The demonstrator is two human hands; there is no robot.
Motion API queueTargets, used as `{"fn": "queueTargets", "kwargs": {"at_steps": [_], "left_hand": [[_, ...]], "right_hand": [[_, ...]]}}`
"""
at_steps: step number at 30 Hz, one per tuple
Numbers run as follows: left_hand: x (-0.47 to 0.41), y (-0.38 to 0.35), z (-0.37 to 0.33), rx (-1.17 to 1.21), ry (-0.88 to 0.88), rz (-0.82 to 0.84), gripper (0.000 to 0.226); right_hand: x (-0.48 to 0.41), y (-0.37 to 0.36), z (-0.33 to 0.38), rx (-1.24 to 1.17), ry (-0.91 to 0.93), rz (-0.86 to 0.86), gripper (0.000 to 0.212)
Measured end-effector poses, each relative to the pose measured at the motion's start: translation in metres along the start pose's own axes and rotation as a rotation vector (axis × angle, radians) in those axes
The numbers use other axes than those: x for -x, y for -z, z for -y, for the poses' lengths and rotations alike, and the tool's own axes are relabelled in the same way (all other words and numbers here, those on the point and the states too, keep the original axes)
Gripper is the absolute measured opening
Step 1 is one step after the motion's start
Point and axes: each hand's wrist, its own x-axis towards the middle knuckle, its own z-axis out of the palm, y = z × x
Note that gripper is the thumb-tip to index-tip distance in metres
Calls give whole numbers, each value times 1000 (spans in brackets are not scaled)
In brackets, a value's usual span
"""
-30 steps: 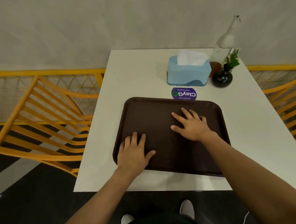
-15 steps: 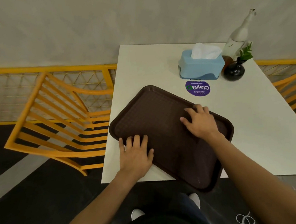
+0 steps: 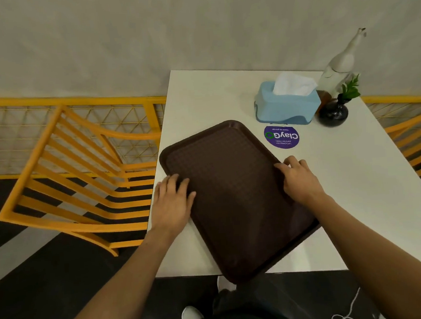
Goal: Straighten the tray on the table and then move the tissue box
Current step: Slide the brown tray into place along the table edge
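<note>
A dark brown tray [image 3: 234, 195] lies skewed on the white table [image 3: 355, 174], its long side running from upper left to lower right. Its near corner overhangs the table's front edge. My left hand [image 3: 171, 204] presses on the tray's left rim, fingers spread over the edge. Over the right rim my right hand [image 3: 298, 180] curls its fingers. A light blue tissue box [image 3: 285, 106] with a white tissue sticking out stands at the back of the table, apart from the tray and from both hands.
A purple round sticker [image 3: 281, 137] lies between tray and tissue box. A black vase with a green sprig [image 3: 333, 113] and a white bottle [image 3: 340, 65] stand right of the box. Orange chairs flank the table on the left [image 3: 75, 168] and right [image 3: 420, 144].
The tray has turned clockwise from lying square to skewed, and its near corner now hangs over the front edge. Both hands slid from the tray's floor to its left and right rims.
</note>
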Motion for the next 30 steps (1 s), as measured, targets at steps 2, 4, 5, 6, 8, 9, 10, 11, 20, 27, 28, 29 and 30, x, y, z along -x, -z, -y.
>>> {"fn": "queueTargets", "kwargs": {"at_steps": [2,4,5,6,8,9,10,11,20,27,28,29,30], "left_hand": [[1,1,-2,104,111,-56,55],[5,0,-11,263,224,-86,61],[9,-3,-16,322,264,-80,66],[13,-6,-21,361,294,-60,70],[23,-15,-31,405,327,-3,79],[27,-20,-35,408,330,20,81],[30,-25,-36,392,327,33,83],[31,-28,-37,358,319,33,83],[5,-27,-3,107,180,3,74],[-35,-9,44,17,65,11,69],[-36,-5,49,23,60,8,69],[-36,-2,51,37,58,5,69],[-34,-1,51,55,58,5,69]], "right_hand": [[1,-1,0,-69,17,-6,53],[-3,-1,1,-134,34,-54,49],[-6,-1,1,-146,50,-77,49],[-10,-1,1,-146,74,-91,50],[-18,-4,0,-137,127,-89,56],[-22,-6,-1,-135,146,-80,59],[-25,-9,-2,-138,157,-73,61],[-27,-12,-2,-144,158,-70,62],[-22,-37,15,-245,-5,-105,64],[-9,-43,53,-286,-144,-126,66],[-7,-41,59,-284,-153,-135,67],[-5,-40,61,-277,-157,-144,69],[-2,-39,62,-270,-161,-153,70]]}}
